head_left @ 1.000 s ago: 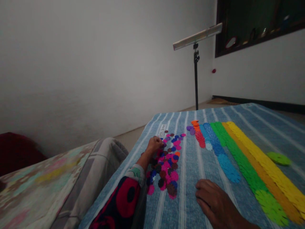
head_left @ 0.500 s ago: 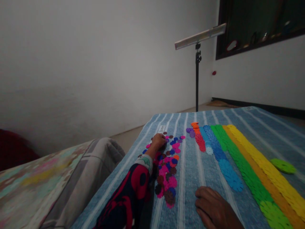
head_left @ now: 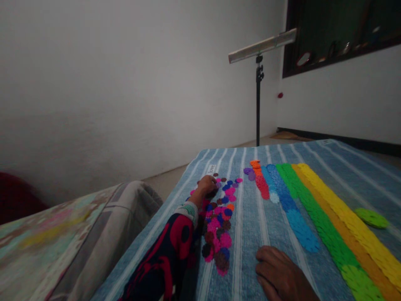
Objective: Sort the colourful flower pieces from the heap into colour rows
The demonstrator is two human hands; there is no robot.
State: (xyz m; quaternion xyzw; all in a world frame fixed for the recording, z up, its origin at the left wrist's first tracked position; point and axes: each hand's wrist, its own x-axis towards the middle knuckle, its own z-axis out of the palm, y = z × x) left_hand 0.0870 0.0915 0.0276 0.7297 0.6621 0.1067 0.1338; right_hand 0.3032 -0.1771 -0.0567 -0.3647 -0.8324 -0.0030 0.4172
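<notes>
My left hand [head_left: 206, 184] reaches to the far end of a scattered strip of small notched discs [head_left: 214, 225] in pink, dark blue, brown and black. Its fingers are bent together and point down, with a purple disc [head_left: 218, 185] at their tips; whatever they pinch is hidden. My right hand [head_left: 282, 271] rests palm down on the striped blue cloth [head_left: 247, 234], fingers loosely bent and slightly apart, holding nothing visible. It lies between the mixed discs and a row of light blue discs [head_left: 302, 234].
Overlapping rows of green discs [head_left: 322, 213], orange-yellow discs [head_left: 338, 221] and yellow discs [head_left: 344, 209] run along the right. Red discs [head_left: 262, 186] lie farther back, near purple ones [head_left: 249, 172]. A lime stack [head_left: 371, 218] sits apart. Behind stands a lamp [head_left: 263, 45] on a pole.
My left hand stays at the far end of the mixed discs, its forearm shifted very slightly left. My right hand rests in the same place. The view has tilted a little.
</notes>
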